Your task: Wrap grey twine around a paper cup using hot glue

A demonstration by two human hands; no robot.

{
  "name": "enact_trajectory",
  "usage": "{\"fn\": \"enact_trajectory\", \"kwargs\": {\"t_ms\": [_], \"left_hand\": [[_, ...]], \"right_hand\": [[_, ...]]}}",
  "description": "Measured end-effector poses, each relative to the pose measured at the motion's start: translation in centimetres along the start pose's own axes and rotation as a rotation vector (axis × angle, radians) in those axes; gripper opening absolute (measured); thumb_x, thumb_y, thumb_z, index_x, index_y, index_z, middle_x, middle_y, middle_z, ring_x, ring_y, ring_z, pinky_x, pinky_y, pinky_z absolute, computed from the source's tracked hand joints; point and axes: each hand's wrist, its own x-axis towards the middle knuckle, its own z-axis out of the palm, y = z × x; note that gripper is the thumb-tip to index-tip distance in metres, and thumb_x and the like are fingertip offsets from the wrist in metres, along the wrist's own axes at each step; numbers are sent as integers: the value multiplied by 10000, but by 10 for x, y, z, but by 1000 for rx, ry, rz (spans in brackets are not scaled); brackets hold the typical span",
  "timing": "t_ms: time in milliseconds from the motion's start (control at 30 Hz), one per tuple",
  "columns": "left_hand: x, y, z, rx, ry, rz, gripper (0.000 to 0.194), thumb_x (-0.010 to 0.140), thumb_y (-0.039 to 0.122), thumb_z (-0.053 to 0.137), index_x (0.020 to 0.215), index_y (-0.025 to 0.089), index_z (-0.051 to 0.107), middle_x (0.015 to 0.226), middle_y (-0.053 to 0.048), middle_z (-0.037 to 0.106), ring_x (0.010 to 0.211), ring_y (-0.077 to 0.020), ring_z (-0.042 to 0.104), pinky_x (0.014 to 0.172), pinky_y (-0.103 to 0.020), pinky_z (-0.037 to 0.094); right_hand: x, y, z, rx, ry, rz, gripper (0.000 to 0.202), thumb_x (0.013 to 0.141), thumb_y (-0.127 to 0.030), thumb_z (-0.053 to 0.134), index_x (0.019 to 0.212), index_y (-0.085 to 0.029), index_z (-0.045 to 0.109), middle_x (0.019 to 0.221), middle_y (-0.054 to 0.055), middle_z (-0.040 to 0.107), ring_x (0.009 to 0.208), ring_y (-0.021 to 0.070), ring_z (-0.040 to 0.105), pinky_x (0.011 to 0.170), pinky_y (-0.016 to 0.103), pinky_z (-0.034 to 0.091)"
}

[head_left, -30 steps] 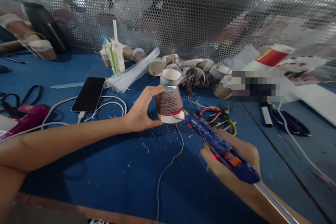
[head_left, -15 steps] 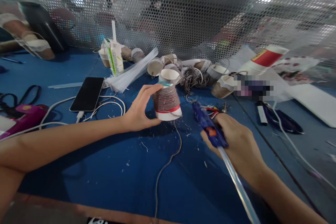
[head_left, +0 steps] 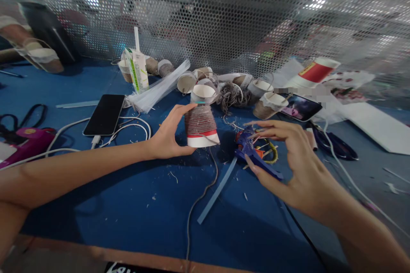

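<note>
My left hand (head_left: 166, 136) is closed around a paper cup (head_left: 201, 121), thumb low on the side and fingers near the upper rim. Greyish-brown cord is wound round the cup's middle, above a red band and white edge. A loose cord (head_left: 188, 231) trails from it toward the front of the table. To the right, a blue hot glue gun (head_left: 245, 147) rests on the table with a clear glue stick (head_left: 218, 191) jutting out toward the front. My right hand (head_left: 297, 166) hovers at the gun with fingers spread; whether a fingertip touches it is unclear.
Several cord-wrapped cups and a tangle of yarn (head_left: 231, 97) line the back, below a perforated metal screen (head_left: 224, 30). Clear glue sticks (head_left: 160, 89), a drink carton (head_left: 138, 72) and a phone (head_left: 105, 115) with a white cable lie left. Another phone (head_left: 301, 107) leans at right.
My right hand has put the glue gun down on the table and loosened its fingers from it. The gun's glue stick now points front-left. My left hand keeps its hold on the cup.
</note>
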Motion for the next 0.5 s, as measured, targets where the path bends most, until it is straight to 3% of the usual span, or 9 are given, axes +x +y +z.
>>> {"fn": "enact_trajectory", "kwargs": {"t_ms": [67,167,333,500], "left_hand": [[0,-1,0,-6,-3,-8,878,697,308,750,1444,212,300,1285,-134,504,1181,-279,521,1014,-475,483],[-1,-2,1,-9,8,-16,888,689,333,764,1440,218,304,1288,-135,504,1172,-281,527,1012,-485,483],[-1,-2,2,-33,20,-4,886,695,364,764,1440,215,306,1304,-145,502,1191,-293,525,1017,-494,481],[-1,-3,1,-57,16,15,877,688,321,753,1439,218,311,1310,-143,506,1191,-288,530,1015,-477,485]], "right_hand": [[1,-20,6,224,-5,-9,364,825,-227,596,1162,-284,472,1361,107,519,1267,334,485,1024,512,392],[-4,-34,21,431,-154,-46,276,841,-186,551,1093,-286,499,1395,66,547,1182,263,529,953,449,465],[-11,-33,32,457,-221,-26,170,844,-211,580,997,-279,548,1396,32,584,1030,229,541,876,401,493],[-13,-28,31,709,-183,161,76,901,-283,552,972,-287,577,1303,47,628,1133,251,566,934,423,461]]}}
